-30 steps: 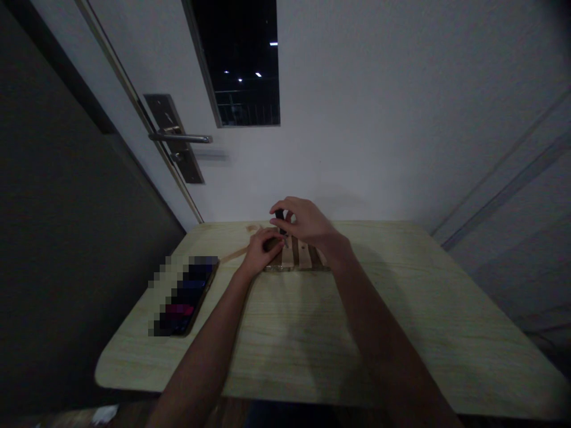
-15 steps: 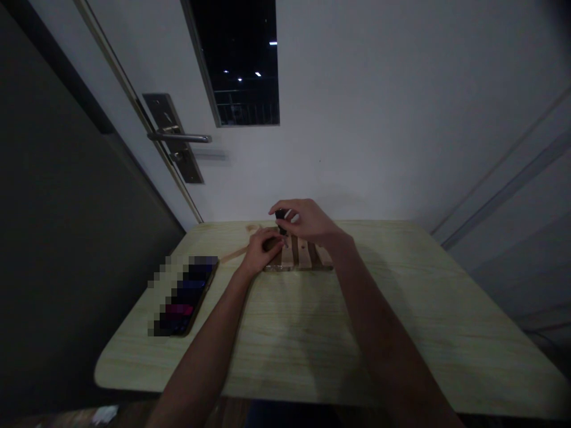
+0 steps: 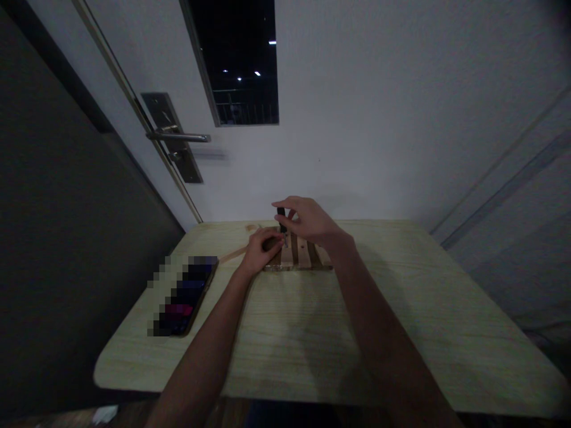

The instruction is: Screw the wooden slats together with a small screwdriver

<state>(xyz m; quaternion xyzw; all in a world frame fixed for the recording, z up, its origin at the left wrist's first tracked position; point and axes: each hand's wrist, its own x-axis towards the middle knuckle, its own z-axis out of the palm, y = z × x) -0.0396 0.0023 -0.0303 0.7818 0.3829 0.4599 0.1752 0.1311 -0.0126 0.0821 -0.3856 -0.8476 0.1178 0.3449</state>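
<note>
My right hand [image 3: 307,221] grips the black handle of a small screwdriver [image 3: 282,220] between thumb and fingers. It stands nearly upright, with its shaft pointing down at a pale wooden strip. Beside its lower end, my left hand [image 3: 262,249] rests with thumb and fingertips pinched together. Whatever lies between those fingertips is too small to make out. Under both hands is a brown wooden board [image 3: 294,249] carrying several pale strips, one of them a strip with a dark hole [image 3: 304,254]. My right wrist covers the board's right end.
A phone [image 3: 190,294], its screen partly pixelated, lies on the light wooden table [image 3: 294,333] at the left. Between it and the board is a long thin wooden stick [image 3: 233,254]. Behind the table stands a white door [image 3: 357,119] with a metal handle [image 3: 181,137].
The fingers of my right hand have shifted slightly on the screwdriver handle, showing more of its top. My left hand and the board stay in place.
</note>
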